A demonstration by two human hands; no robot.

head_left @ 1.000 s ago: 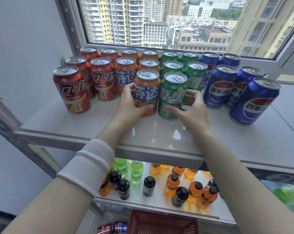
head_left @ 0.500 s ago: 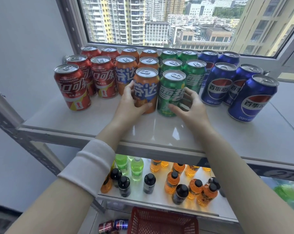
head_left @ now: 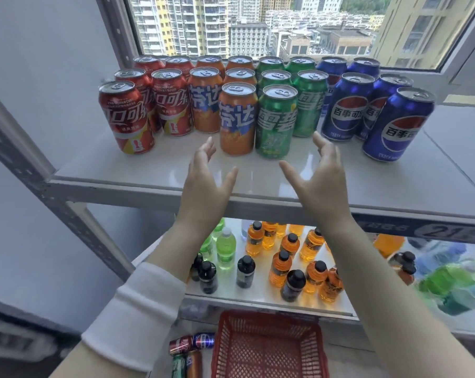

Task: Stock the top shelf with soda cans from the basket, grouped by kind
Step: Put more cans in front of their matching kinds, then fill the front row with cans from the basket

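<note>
A glossy white top shelf (head_left: 367,186) on a grey metal rack (head_left: 26,170) is seen below a window (head_left: 258,23), across the upper half of the frame. Upright aluminium soda cans are stood on it in four colour groups. From left to right these are red cans (head_left: 125,118) printed with large white Chinese characters, 口可 legible, and small lettering "WORLD CUP"; orange cans (head_left: 237,120) marked 芬达 on a blue band; green cans (head_left: 276,122) marked 雪碧; and blue cans (head_left: 397,126) with a red, white and blue roundel marked 百事可. At the centre of the frame the left hand (head_left: 203,184) and right hand (head_left: 321,184) are held apart, palms facing, fingers straight. Nothing is gripped, and the hands are just short of the foremost orange and green cans. A white sleeve (head_left: 132,317) is worn on the left forearm. The digits "21" (head_left: 446,231) are printed on the shelf's front rail at right. Below, small clear plastic bottles (head_left: 280,268) of orange, green and dark drink, many black-capped, are stood on a lower shelf (head_left: 258,294). At bottom centre a red plastic mesh basket (head_left: 269,319) is placed, with loose cans (head_left: 192,343) lying on their sides just left of it.
</note>
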